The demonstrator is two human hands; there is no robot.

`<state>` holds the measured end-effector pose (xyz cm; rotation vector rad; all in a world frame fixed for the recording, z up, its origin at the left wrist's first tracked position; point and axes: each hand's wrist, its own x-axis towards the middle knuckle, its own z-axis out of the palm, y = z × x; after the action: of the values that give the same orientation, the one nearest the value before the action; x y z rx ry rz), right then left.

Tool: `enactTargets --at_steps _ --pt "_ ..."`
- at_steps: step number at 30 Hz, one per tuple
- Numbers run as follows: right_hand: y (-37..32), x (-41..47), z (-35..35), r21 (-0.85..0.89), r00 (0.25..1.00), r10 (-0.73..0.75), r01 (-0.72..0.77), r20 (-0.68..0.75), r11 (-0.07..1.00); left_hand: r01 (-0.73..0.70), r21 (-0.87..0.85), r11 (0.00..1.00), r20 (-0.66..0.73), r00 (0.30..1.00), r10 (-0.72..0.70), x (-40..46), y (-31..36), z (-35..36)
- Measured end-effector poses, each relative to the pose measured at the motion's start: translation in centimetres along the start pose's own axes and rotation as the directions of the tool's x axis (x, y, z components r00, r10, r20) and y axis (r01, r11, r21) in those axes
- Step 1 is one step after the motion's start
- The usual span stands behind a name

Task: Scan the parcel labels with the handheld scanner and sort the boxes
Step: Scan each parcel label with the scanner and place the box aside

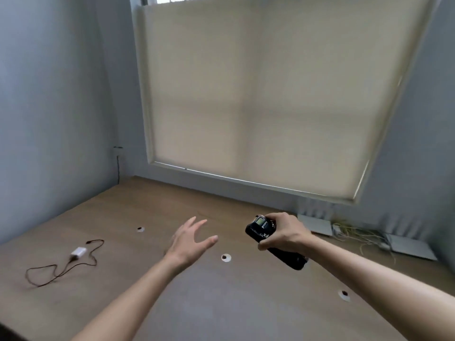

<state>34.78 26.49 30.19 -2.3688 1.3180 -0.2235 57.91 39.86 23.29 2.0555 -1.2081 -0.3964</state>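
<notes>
My right hand [285, 233] grips a black handheld scanner [261, 230] with a small lit screen at its top end; its handle juts out below my wrist. My left hand [190, 241] is stretched forward over the wooden surface [172, 200], fingers spread and holding nothing. No parcel or box shows in the head view.
A white charger [78, 252] with a dark looped cable lies at the left. Three small round white marks with dark centres [226, 257] dot the wood. White flat units and tangled yellow-green wires [357, 233] sit by the back wall, right. A beige roller blind [266, 94] covers the window.
</notes>
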Motion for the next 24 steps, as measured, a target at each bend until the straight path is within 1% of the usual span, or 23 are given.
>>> enactTargets --at_steps 3,6,9,12,15,20,24 --pt "6.7 -1.1 -2.5 -0.009 0.996 0.082 -0.082 -0.031 0.997 -0.059 -0.012 0.998 0.103 0.993 0.06 1.3 4.4 5.6" --pt "12.0 -1.9 -4.0 0.005 0.984 0.168 -0.168 -0.055 0.986 -0.112 0.0 0.994 0.189 0.976 0.11 2.3 7.7 10.1" --pt "15.9 -2.2 -4.5 0.034 0.967 0.245 -0.243 -0.072 0.97 -0.178 0.008 0.984 0.257 0.951 0.17 3.7 9.9 13.9" --pt "18.9 -1.8 -4.1 0.051 0.95 0.299 -0.296 -0.088 0.954 -0.214 0.006 0.977 0.297 0.933 0.202 5.4 11.0 17.6" --pt "21.5 -0.9 -2.8 0.051 0.931 0.351 -0.348 -0.098 0.936 -0.222 -0.003 0.975 0.33 0.92 0.21 7.3 10.7 21.3" --pt "24.8 0.9 0.8 0.08 0.903 0.421 -0.415 -0.083 0.906 -0.191 -0.033 0.981 0.435 0.881 0.187 8.9 8.0 26.5" --pt "27.3 2.7 4.7 0.088 0.889 0.453 -0.447 -0.07 0.89 -0.199 0.02 0.98 0.509 0.846 0.161 10.2 5.1 30.3"
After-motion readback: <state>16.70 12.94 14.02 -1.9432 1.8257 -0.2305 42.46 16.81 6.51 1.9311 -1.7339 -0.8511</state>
